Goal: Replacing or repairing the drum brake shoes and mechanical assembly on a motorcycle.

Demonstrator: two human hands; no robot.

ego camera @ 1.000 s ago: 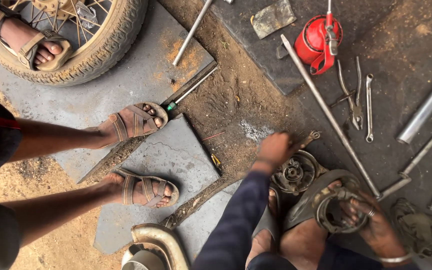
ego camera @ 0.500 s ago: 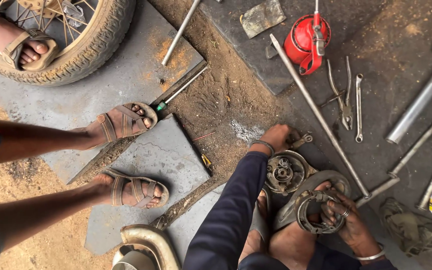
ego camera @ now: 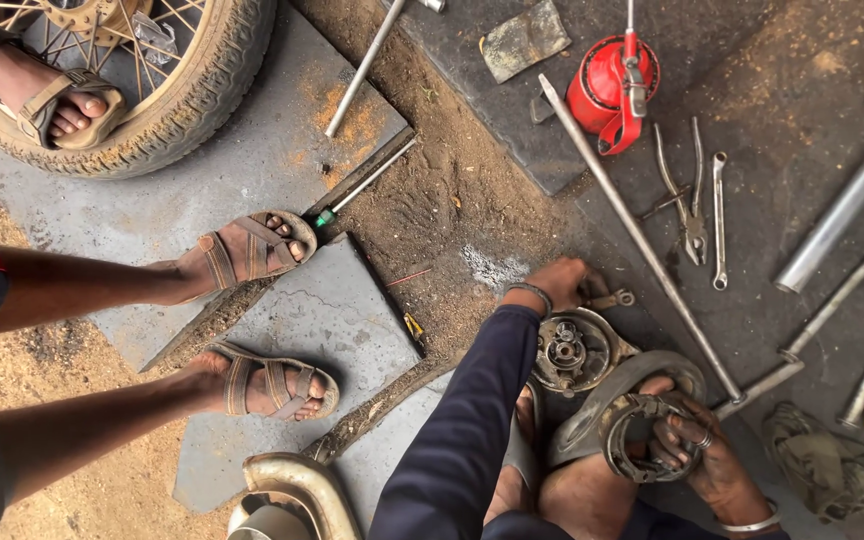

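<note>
While the left hand (ego camera: 559,283) rested closed on the rim of the round brake drum plate (ego camera: 573,350) lying on the ground, the right hand (ego camera: 697,447) gripped the curved brake shoes (ego camera: 635,437) just beside it.

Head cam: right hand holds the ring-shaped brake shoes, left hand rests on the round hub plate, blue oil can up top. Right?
Not quite: the oil can is red, not blue, as the head view shows. The rest holds: right hand holds the brake shoes, left hand rests on the hub plate.
</note>
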